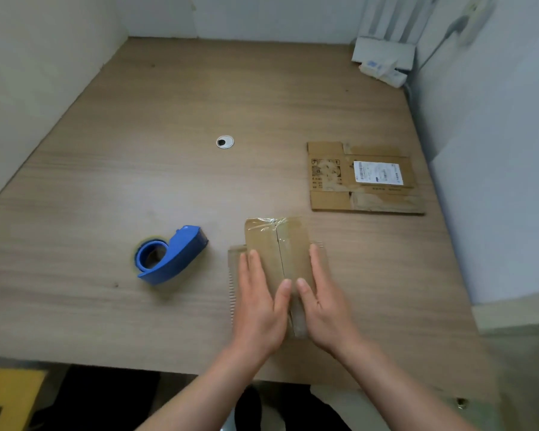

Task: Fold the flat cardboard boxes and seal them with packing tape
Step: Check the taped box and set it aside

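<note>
Tabletop (168,104): pale wood-grain laminate, set against walls on the far, left and right sides.
- Cable grommet (225,142): round, silver-rimmed, set into the surface near the centre.
- Tape dispenser (171,255): blue, lying left of centre toward the near edge.
- Folded box (277,244): brown, taped, by the near edge, just right of the dispenser.
- Flat cardboard box (330,197): white label on it, near the right edge.
- White packets (383,62): far right corner.
</note>
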